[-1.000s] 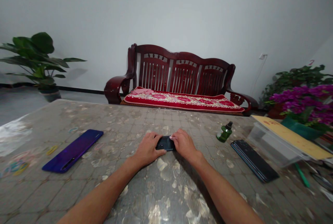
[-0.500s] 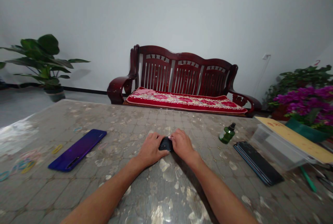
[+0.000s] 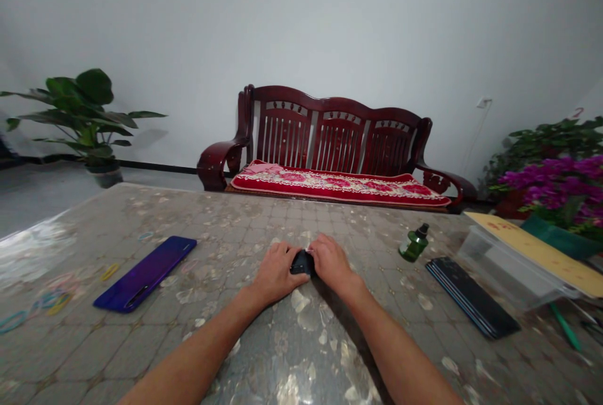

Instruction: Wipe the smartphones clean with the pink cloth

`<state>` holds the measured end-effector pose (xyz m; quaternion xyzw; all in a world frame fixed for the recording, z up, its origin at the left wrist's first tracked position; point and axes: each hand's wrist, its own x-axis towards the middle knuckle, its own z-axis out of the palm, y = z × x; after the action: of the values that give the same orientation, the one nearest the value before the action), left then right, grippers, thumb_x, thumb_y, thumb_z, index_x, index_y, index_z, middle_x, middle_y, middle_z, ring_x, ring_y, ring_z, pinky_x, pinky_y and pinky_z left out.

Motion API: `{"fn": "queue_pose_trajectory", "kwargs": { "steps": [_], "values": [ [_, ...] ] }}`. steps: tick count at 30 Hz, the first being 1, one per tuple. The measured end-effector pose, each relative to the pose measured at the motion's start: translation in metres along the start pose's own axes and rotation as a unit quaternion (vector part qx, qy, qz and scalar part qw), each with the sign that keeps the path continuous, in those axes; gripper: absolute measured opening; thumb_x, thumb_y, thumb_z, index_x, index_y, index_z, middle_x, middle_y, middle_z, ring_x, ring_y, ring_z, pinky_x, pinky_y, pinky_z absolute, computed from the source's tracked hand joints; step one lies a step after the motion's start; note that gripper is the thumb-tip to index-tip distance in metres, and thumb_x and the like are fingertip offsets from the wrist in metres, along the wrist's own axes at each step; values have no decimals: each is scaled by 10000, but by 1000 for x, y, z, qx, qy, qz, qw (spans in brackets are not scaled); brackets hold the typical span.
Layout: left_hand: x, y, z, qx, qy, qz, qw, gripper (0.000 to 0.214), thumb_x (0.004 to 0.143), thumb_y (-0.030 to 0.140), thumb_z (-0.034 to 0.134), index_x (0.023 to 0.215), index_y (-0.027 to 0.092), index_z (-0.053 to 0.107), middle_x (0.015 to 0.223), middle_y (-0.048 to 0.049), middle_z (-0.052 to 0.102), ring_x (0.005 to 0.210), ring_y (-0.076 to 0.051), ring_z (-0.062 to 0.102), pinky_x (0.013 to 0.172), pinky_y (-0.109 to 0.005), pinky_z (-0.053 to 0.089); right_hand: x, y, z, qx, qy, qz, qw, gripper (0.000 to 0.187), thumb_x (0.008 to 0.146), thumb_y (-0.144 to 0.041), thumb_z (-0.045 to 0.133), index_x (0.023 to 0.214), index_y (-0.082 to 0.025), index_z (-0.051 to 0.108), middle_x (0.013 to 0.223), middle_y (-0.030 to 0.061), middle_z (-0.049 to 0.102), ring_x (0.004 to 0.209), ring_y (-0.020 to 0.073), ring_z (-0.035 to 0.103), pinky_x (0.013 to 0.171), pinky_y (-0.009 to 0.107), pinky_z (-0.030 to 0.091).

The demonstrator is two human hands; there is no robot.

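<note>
On the table, a small black object [image 3: 301, 262] lies between my two hands; its kind I cannot make out. My left hand [image 3: 279, 272] is closed around its left side, thumb along the near edge and fingers along the far edge. My right hand [image 3: 331, 260] is bent at the object's right side, with fingertips pinched at its upper right corner. A tiny pale bit shows at those fingertips, too small to name. The back of the right hand hides part of the black object.
A purple-blue phone [image 3: 146, 274] lies left, near several coloured hair ties [image 3: 51, 301]. To the right are a green bottle [image 3: 414, 243], a stack of dark phones [image 3: 472, 297] and a clear plastic box [image 3: 509, 276]. A wooden bench [image 3: 336, 135] stands beyond the table.
The view has shifted slightly, so everything sits a little lower and further right. Both hands remain at the black object, with little visible movement.
</note>
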<state>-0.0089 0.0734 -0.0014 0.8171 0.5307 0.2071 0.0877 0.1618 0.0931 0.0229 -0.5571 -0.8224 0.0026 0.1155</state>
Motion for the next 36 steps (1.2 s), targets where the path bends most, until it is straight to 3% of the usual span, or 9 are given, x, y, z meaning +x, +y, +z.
{"fn": "queue_pose_trajectory", "kwargs": {
  "steps": [6, 8, 13, 16, 22, 25, 31, 36],
  "values": [
    [0, 0, 3, 16, 8, -17, 1000, 563, 743, 453, 731, 1226, 182, 631, 1090, -102, 612, 1067, -297, 537, 952, -388, 427, -5, 36, -11, -43, -2, 87, 995, 278, 952, -160, 453, 941, -154, 730, 1005, 114, 665, 967, 210, 596, 832, 270, 407],
    [1, 1, 5, 18, 13, -18, 1000, 558, 741, 450, 733, 1217, 177, 638, 1081, -104, 614, 1061, -297, 540, 951, -391, 427, -4, 38, -10, -50, 3, 104, 993, 278, 951, -156, 451, 936, -153, 729, 1009, 118, 663, 962, 213, 598, 817, 273, 408],
    [1, 3, 3, 19, 16, -18, 1000, 509, 753, 441, 723, 1191, 193, 646, 1060, -89, 628, 1045, -290, 549, 938, -390, 431, -2, 10, 2, -15, 9, 25, 1000, 274, 960, -177, 450, 922, -177, 721, 1000, 97, 662, 962, 199, 588, 827, 262, 408],
    [-1, 4, 1, 23, 17, -16, 999, 493, 764, 445, 714, 1187, 201, 650, 1051, -87, 633, 1035, -288, 555, 935, -390, 430, -5, 7, 3, 12, 10, -9, 1000, 267, 969, -212, 457, 933, -199, 722, 996, 83, 663, 957, 191, 585, 827, 258, 408],
    [-3, 11, 2, 41, 22, -45, 998, 527, 758, 451, 721, 1199, 173, 648, 1081, -108, 627, 1056, -297, 549, 964, -399, 419, -14, 44, -3, 21, 46, 150, 987, 232, 957, -216, 487, 927, -200, 716, 997, 87, 664, 950, 201, 584, 779, 273, 396],
    [-5, 17, 3, 63, 32, -78, 994, 492, 771, 457, 704, 1159, 157, 656, 1078, -119, 622, 1064, -307, 541, 974, -409, 409, -17, 49, 3, 76, 66, 178, 979, 196, 954, -244, 507, 936, -227, 701, 993, 54, 660, 934, 187, 587, 769, 261, 393],
    [-10, 34, 4, 77, 15, -109, 991, 508, 806, 481, 675, 1189, 153, 620, 1143, -131, 607, 1093, -313, 529, 981, -414, 402, -8, 40, 22, 97, 95, 137, 981, 221, 965, -212, 476, 980, -221, 696, 1038, 70, 641, 989, 186, 571, 841, 249, 399],
    [-20, 44, 5, 13, -33, -76, 996, 588, 812, 428, 698, 1306, 138, 562, 1274, -150, 576, 1168, -304, 533, 1011, -398, 422, 10, 46, 21, 98, 81, 119, 985, 258, 954, -153, 455, 1001, -205, 703, 1054, 77, 645, 996, 179, 571, 874, 241, 403]
  ]
}}
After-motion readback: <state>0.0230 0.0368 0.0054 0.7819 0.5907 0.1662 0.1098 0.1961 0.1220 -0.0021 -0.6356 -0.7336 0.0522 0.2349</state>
